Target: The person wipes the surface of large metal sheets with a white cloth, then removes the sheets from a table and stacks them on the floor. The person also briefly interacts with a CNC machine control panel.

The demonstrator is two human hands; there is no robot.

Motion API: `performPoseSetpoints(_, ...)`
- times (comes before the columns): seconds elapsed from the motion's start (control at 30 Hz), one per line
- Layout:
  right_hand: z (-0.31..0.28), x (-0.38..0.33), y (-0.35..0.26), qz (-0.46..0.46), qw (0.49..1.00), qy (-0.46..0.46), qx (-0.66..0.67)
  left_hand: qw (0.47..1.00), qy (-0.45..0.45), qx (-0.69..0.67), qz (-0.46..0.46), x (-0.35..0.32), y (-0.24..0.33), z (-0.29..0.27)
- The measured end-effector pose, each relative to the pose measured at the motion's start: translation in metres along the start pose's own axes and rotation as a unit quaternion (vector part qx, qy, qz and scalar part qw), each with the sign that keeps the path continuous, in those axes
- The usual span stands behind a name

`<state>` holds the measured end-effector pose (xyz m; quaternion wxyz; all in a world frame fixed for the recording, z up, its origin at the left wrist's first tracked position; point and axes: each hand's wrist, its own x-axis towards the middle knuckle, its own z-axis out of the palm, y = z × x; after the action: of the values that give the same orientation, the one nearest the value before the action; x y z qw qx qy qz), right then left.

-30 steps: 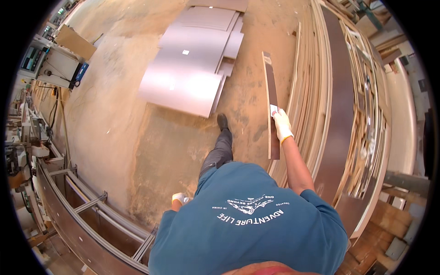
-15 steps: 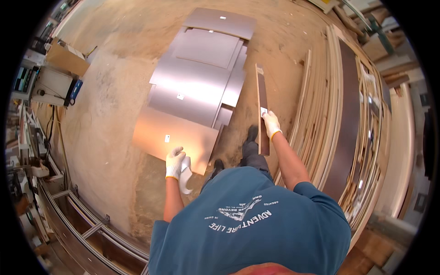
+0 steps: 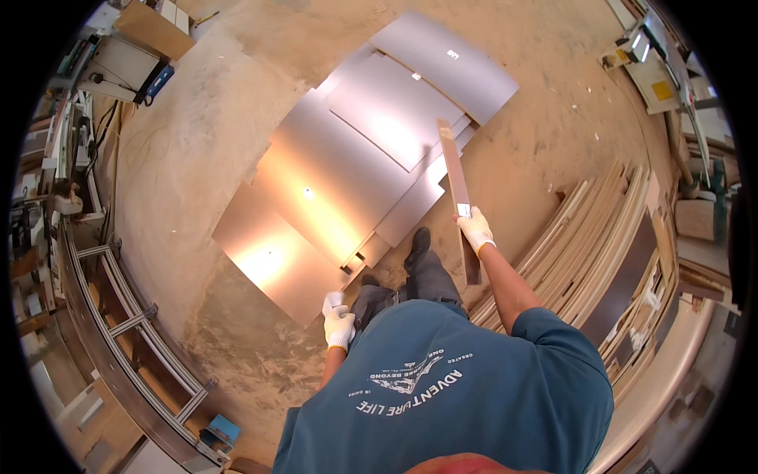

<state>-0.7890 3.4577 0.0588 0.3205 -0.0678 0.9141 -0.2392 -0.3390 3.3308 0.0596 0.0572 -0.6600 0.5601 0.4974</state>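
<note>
My right hand (image 3: 475, 230), in a white knit glove, is closed around a long narrow brown board (image 3: 455, 178), tilted with its far end over the panels' edge. A small white label (image 3: 463, 210) shows on the board just beyond my fingers. Close to my body, my gloved left hand (image 3: 339, 326) is closed on a curled white label strip (image 3: 334, 301), partly hidden by the fingers. Several flat brownish-grey panels (image 3: 355, 150) lie overlapping on the floor ahead, some bearing small white labels (image 3: 309, 192).
Long narrow boards (image 3: 576, 237) lie stacked to my right. At the left runs a metal-framed rack (image 3: 146, 316), with a white cabinet (image 3: 118, 67) beyond it. Another machine (image 3: 651, 75) stands at the far right. My shoes (image 3: 417, 249) are close to the panels' near edge.
My view has turned to the right, so the panels appear slanted. The left hand has drawn back from above the nearest panel toward my body. The right hand still carries the narrow board.
</note>
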Motion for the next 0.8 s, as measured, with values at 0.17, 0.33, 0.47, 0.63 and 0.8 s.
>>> performPoseSetpoints(0.17, -0.039, 0.057, 0.000, -0.016, 1.000, -0.001, -0.001, 0.981, -0.032, -0.192, -0.002, 0.006, 0.042, 0.033)
performPoseSetpoints(0.33, -0.061, 0.068, -0.001, 0.010, 1.000, 0.004, 0.023, 0.912, -0.134, -0.384, -0.054, -0.001, 0.077, 0.056)
performPoseSetpoints(0.47, -0.074, 0.088, 0.033, -0.004, 0.999, 0.023, -0.033, 0.907, -0.209, -0.356, -0.089, 0.011, 0.100, 0.062)
performPoseSetpoints(0.63, -0.076, 0.101, 0.049, 0.092, 0.986, -0.026, 0.139, 0.912, -0.163, -0.353, -0.126, 0.011, 0.112, 0.095)
performPoseSetpoints(0.8, -0.012, 0.162, 0.085, 0.233, 0.933, -0.016, 0.273, 0.943, -0.138, -0.258, -0.159, 0.014, 0.153, 0.146)
